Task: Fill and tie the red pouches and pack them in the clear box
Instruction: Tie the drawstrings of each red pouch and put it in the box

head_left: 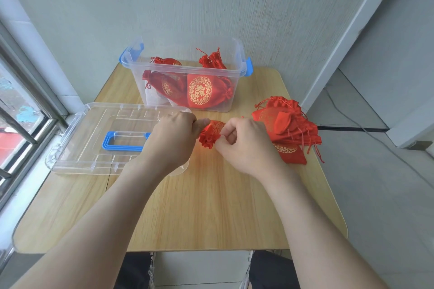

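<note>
A red pouch with gold print is held between both hands just above the wooden table, its mouth gathered into a ruffle facing me. My left hand pinches it from the left side. My right hand pinches its gathered neck from the right. The clear box with blue latches stands at the back of the table, with several red pouches inside. A pile of flat red pouches lies at the right, just beyond my right hand.
The box's clear lid with a blue handle lies flat on the table's left side, under my left wrist. A window frame runs along the left, a wall stands behind the table, and a cable crosses the floor on the right.
</note>
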The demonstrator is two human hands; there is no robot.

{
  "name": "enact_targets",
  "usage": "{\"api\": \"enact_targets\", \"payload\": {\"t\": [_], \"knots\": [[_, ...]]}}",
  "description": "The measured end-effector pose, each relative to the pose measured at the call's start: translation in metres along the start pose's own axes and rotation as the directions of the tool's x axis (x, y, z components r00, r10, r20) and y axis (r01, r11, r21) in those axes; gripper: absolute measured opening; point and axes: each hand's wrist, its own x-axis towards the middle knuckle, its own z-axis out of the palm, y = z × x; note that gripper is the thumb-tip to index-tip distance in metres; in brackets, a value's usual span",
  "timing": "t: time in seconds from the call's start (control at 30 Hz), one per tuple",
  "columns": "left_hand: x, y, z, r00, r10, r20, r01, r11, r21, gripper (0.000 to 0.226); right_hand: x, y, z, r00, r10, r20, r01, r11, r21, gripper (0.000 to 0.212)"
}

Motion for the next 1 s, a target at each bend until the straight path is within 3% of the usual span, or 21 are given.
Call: {"api": "enact_targets", "payload": {"t": [0.23,0.57,0.7,0.93,1.0], "knots": [[-0.001,0.004,-0.003,0.976,-0.058,0.208,0.065,0.998,-0.028,0.061,0.0,0.005,0.003,0.997,-0.077,-0.005,0.076,0.989,-0.131,0.007],[0.0,0.002,-0.006,0.949,-0.129,0.288,0.175,0.974,-0.141,0.056,-0.001,0.007,0.012,0.998,-0.046,0.04,0.052,0.988,-0.148,0.012],[-0.002,0.008,-0.006,0.965,-0.095,0.246,0.154,0.961,-0.232,0.059,-0.002,0.005,0.011,0.996,-0.049,-0.075,0.041,0.994,-0.104,0.008],[0.0,0.015,-0.01,0.967,-0.117,0.224,0.236,0.739,-0.631,0.052,-0.009,0.007,0.013,0.999,-0.043,-0.032,0.046,0.994,0.102,0.04],[0.001,0.019,-0.015,0.961,-0.127,0.247,0.27,0.636,-0.723,0.049,-0.007,0.008,0.016,0.992,-0.058,-0.114,0.076,0.985,0.158,0.033]]}}
